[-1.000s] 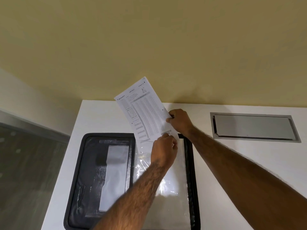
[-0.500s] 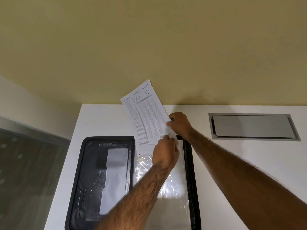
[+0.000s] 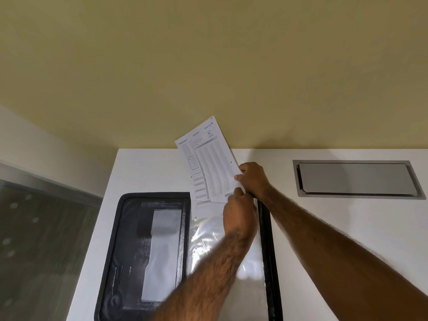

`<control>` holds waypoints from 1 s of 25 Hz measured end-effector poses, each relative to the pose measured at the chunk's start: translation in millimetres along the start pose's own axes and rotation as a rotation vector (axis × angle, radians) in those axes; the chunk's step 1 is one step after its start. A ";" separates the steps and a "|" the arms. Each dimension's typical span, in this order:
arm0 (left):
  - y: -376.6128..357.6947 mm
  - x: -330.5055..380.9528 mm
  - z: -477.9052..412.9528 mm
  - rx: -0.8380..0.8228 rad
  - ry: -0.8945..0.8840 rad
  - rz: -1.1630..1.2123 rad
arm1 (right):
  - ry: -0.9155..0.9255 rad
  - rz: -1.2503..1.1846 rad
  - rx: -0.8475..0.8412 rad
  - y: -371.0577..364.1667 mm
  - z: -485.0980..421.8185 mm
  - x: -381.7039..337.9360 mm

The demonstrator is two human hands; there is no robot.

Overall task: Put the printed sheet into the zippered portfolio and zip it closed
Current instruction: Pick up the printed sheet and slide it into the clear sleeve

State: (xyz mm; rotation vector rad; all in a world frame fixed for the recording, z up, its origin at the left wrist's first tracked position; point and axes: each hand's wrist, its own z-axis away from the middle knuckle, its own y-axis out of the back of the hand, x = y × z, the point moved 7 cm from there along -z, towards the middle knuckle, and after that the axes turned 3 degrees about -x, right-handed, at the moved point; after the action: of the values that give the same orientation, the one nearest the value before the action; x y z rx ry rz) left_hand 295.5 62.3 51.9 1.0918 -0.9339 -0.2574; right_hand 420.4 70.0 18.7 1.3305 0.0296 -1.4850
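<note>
So we've got the zippered portfolio (image 3: pixel 148 251) lying open flat on the white surface (image 3: pixel 324 228), black zip border all round, its left panel sitting close to the surface's 9 o'clock edge. The right panel is covered by a clear plastic sleeve (image 3: pixel 208 242), shiny and a bit crinkled.

The printed sheet (image 3: pixel 208 163) is tilted, top corner pointing to about 1 o'clock and poking past the surface's far edge against the yellow wall (image 3: pixel 208 66). Its bottom end looks tucked into the sleeve's top opening at 12 o'clock of the right panel, most of it still sticking out.

Our right hand (image 3: pixel 253 179) has its grip pinched on the sheet's right edge, right by the portfolio's top right corner. Our left hand (image 3: pixel 239 214) is clenched at the sleeve's mouth just below; can't tell if it's pinching sleeve, sheet or both.

Off at 3 o'clock there's a grey metal hatch (image 3: pixel 356 179) set flush in the surface, well apart, with plenty of bare white between.
</note>
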 end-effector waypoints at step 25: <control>-10.0 -34.5 -4.1 -0.093 0.099 0.314 | -0.497 -0.358 -0.437 -10.2 -16.6 28.7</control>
State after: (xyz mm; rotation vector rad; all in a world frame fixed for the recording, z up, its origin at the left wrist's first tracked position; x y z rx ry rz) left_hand 280.1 80.9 25.0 0.8499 -0.9799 0.0115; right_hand 430.9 65.5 -14.1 0.6034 0.2668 -1.9431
